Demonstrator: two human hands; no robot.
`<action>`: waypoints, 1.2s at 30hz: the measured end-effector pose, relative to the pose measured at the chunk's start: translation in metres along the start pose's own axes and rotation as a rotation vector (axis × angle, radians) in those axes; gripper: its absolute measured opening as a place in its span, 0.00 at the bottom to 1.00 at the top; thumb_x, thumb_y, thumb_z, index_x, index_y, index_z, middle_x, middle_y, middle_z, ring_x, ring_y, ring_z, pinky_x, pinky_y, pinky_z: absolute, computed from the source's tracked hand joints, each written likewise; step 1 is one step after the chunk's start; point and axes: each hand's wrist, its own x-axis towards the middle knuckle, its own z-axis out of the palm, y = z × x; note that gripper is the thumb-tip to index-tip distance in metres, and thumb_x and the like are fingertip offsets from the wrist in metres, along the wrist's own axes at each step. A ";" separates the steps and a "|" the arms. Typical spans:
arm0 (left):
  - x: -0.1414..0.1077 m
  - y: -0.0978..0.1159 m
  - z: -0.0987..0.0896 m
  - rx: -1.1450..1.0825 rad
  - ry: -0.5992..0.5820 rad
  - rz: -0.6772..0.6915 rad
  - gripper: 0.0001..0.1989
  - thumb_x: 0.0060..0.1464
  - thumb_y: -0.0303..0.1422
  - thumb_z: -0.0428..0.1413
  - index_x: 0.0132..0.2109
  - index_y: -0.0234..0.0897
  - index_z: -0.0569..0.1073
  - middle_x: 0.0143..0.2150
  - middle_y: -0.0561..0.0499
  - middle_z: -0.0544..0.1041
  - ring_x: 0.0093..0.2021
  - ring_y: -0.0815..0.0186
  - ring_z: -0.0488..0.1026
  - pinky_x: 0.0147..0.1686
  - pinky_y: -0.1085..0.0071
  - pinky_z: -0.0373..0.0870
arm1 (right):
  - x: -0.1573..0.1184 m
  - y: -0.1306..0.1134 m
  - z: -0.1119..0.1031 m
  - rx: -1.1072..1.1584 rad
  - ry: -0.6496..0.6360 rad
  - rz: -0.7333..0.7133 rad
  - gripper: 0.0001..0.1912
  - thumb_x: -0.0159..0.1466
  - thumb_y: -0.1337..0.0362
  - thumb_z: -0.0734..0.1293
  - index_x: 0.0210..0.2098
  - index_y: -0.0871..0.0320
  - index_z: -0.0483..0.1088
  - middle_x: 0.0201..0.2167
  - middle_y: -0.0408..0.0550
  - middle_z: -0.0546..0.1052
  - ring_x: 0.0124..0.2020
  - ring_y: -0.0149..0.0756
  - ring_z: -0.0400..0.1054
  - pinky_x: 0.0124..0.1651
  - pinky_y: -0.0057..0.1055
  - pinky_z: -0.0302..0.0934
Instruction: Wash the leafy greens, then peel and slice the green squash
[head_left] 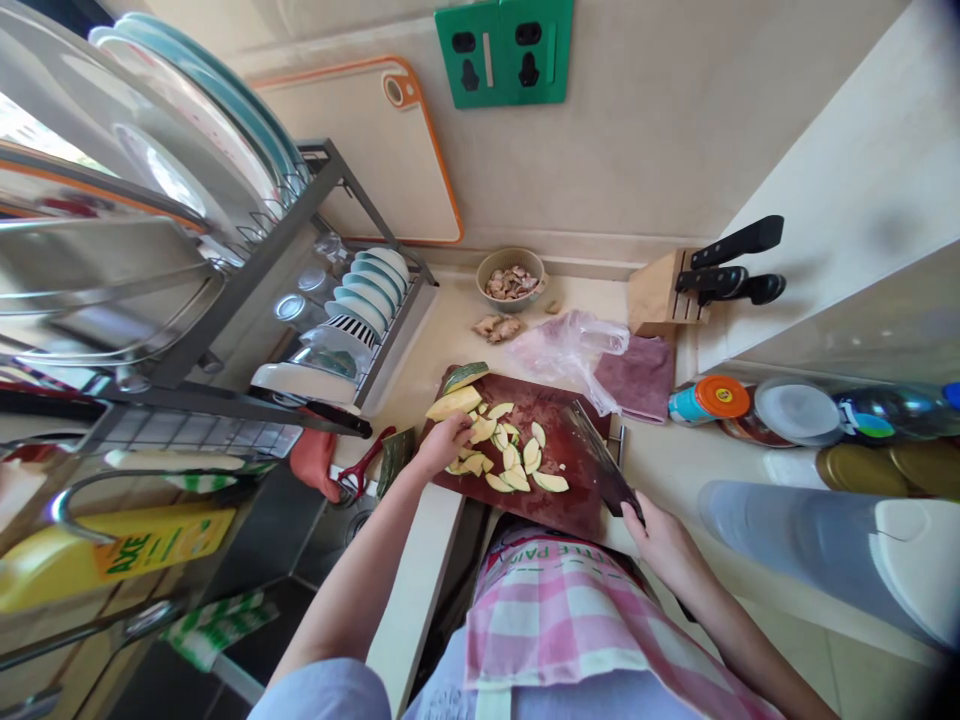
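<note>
On the reddish-brown cutting board (581, 510) lie many cut zucchini slices (512, 458), pale inside with green skin at the edge. My left hand (444, 447) is at the board's left side, its fingers closed on some of these slices; the fingertips are partly hidden. Just beyond it rest a halved zucchini piece (454, 402) with its cut face up and a green-skinned piece (465, 376). My right hand (654, 530) grips the black handle of a kitchen knife (598, 450), whose blade is over the board's right side, apart from the slices.
Behind the board are a plastic bag (574, 345), ginger (496, 328), a bowl (517, 255) of chopped pieces and a knife block (660, 290). A dish rack (300, 210) and sink stand left, with a red peeler (367, 462) nearby. Jars and a water jug (795, 540) line the right.
</note>
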 end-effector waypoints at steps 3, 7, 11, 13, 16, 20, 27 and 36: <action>0.001 -0.001 -0.006 -0.206 0.015 -0.035 0.10 0.50 0.39 0.51 0.36 0.36 0.64 0.28 0.55 0.70 0.26 0.67 0.72 0.28 0.72 0.68 | 0.000 0.001 0.001 0.008 0.008 -0.001 0.21 0.64 0.55 0.48 0.41 0.59 0.66 0.35 0.54 0.76 0.34 0.41 0.71 0.35 0.32 0.58; 0.000 0.001 -0.016 -0.183 0.063 -0.050 0.09 0.51 0.37 0.49 0.37 0.37 0.65 0.26 0.56 0.70 0.24 0.68 0.72 0.28 0.72 0.68 | 0.000 0.002 0.002 -0.003 0.008 0.009 0.21 0.63 0.55 0.48 0.42 0.60 0.66 0.36 0.55 0.76 0.36 0.42 0.71 0.36 0.32 0.58; -0.007 0.007 -0.020 0.057 0.130 -0.079 0.11 0.53 0.36 0.48 0.41 0.36 0.69 0.32 0.50 0.75 0.27 0.64 0.73 0.31 0.68 0.69 | 0.000 0.001 0.000 0.004 0.007 -0.003 0.20 0.63 0.55 0.49 0.40 0.58 0.67 0.34 0.53 0.77 0.34 0.40 0.71 0.34 0.30 0.58; -0.016 0.014 -0.009 0.314 0.237 0.006 0.11 0.54 0.35 0.49 0.41 0.36 0.71 0.37 0.46 0.75 0.34 0.60 0.73 0.38 0.63 0.68 | 0.000 -0.001 -0.001 -0.004 0.007 0.006 0.20 0.63 0.56 0.49 0.39 0.58 0.67 0.33 0.53 0.77 0.33 0.40 0.71 0.33 0.30 0.58; -0.036 0.032 0.033 0.576 0.298 0.283 0.10 0.54 0.34 0.52 0.43 0.37 0.71 0.43 0.42 0.73 0.46 0.55 0.69 0.46 0.58 0.64 | 0.000 -0.002 -0.002 -0.021 -0.011 0.018 0.20 0.64 0.56 0.49 0.39 0.58 0.66 0.32 0.52 0.76 0.33 0.40 0.71 0.33 0.30 0.57; -0.054 0.050 0.108 0.633 0.045 0.727 0.15 0.56 0.35 0.51 0.50 0.44 0.67 0.54 0.45 0.68 0.56 0.56 0.60 0.53 0.55 0.57 | 0.000 -0.001 -0.002 -0.008 -0.015 0.006 0.20 0.64 0.56 0.48 0.40 0.58 0.66 0.33 0.52 0.76 0.33 0.39 0.70 0.33 0.30 0.57; -0.036 0.031 0.124 0.692 0.082 0.744 0.14 0.59 0.29 0.46 0.51 0.44 0.67 0.50 0.48 0.72 0.55 0.61 0.61 0.55 0.56 0.55 | -0.001 -0.002 0.000 -0.040 0.009 0.017 0.21 0.64 0.56 0.49 0.42 0.59 0.67 0.34 0.53 0.77 0.34 0.40 0.71 0.34 0.30 0.58; -0.013 0.011 0.080 0.728 0.251 0.575 0.12 0.59 0.32 0.46 0.48 0.43 0.70 0.47 0.47 0.74 0.52 0.58 0.65 0.50 0.57 0.56 | 0.000 -0.005 -0.003 -0.032 -0.012 0.019 0.22 0.63 0.56 0.48 0.42 0.61 0.66 0.36 0.56 0.76 0.37 0.42 0.71 0.36 0.31 0.59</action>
